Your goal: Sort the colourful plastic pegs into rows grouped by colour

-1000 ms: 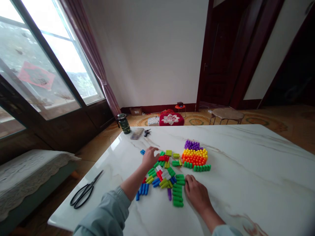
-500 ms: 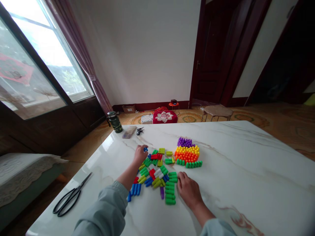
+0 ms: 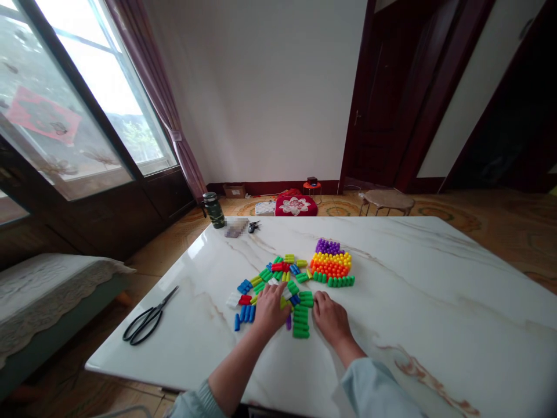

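A loose pile of small plastic capsule-shaped pieces, many joined side by side in short rows, lies mid-table. My left hand (image 3: pixel 270 307) reaches over it, fingers stretched down by a white piece (image 3: pixel 286 294) and a green row (image 3: pixel 293 287); its palm hides some pieces. My right hand (image 3: pixel 331 316) rests on the table with curled fingers, its fingertips at the right end of a green row (image 3: pixel 306 299); whether they grip anything is hidden. More green rows (image 3: pixel 300 322) line up below. Blue rows (image 3: pixel 248 313) lie left of my left hand.
Behind the pile stands a block of joined purple, yellow and orange beads (image 3: pixel 331 264), with green pieces (image 3: pixel 341 281) along its front. Black-handled scissors (image 3: pixel 145 322) lie at left. A camouflage flask (image 3: pixel 214 210) and small black clippers (image 3: pixel 254 226) sit at the far left edge.
My left hand has come from the pile's back left, where it held a blue piece, toward me onto its middle. A blue row now shows beside the red one. My right hand stays by the green row.
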`<state>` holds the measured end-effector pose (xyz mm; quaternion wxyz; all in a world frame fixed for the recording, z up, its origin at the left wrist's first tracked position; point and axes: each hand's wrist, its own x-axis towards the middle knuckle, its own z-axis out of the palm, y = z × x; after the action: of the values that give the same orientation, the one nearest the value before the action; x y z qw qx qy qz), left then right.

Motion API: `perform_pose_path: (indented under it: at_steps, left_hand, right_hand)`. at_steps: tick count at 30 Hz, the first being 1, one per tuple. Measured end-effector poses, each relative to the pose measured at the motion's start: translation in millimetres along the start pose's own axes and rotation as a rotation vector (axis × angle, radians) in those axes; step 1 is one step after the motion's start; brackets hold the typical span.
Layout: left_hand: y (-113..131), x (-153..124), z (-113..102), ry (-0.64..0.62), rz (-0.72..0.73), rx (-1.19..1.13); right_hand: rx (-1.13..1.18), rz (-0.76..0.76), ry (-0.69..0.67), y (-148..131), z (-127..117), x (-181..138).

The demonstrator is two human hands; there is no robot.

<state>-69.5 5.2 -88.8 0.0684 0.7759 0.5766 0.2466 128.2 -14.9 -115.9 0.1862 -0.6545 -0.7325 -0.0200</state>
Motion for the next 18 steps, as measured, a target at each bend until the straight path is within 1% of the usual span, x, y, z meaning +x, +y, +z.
perform_pose_path:
  at_steps: [3,4,6,9,11,13,15,16,18]
  left_hand:
    - [4,-5,11,0.131,0.011,-0.097]
    - [4,-5,14,0.175,0.03,-0.154]
    - [5,-5,17,0.222,0.084,-0.254]
    - [8,-10,20,0.23,0.164,-0.34]
    - [11,-16,22,0.239,0.217,-0.388]
    - [14,-23,23,0.246,0.287,-0.42]
    - [17,-26,20,0.243,0.381,-0.435]
    - [18,-27,18,0.232,0.428,-0.427]
    - [19,-23,10,0.193,0.504,-0.384]
  right_hand:
    - [0.035,-0.001,0.032,3,4,-1]
    - [0.064,-0.006,0.061,4,5,-1]
    - [0.147,-0.055,0.139,7,6,-3]
    - [0.281,-0.236,0.236,9,4,-5]
    - [0.328,-0.354,0.251,10,1,-6]
    - [0.343,-0.426,0.238,9,0,-9]
    - [0.364,-0.444,0.228,8,1,-12]
    - [0.384,-0.428,0.228,6,2,-15]
    - [0.439,-0.34,0.236,3,4,-19]
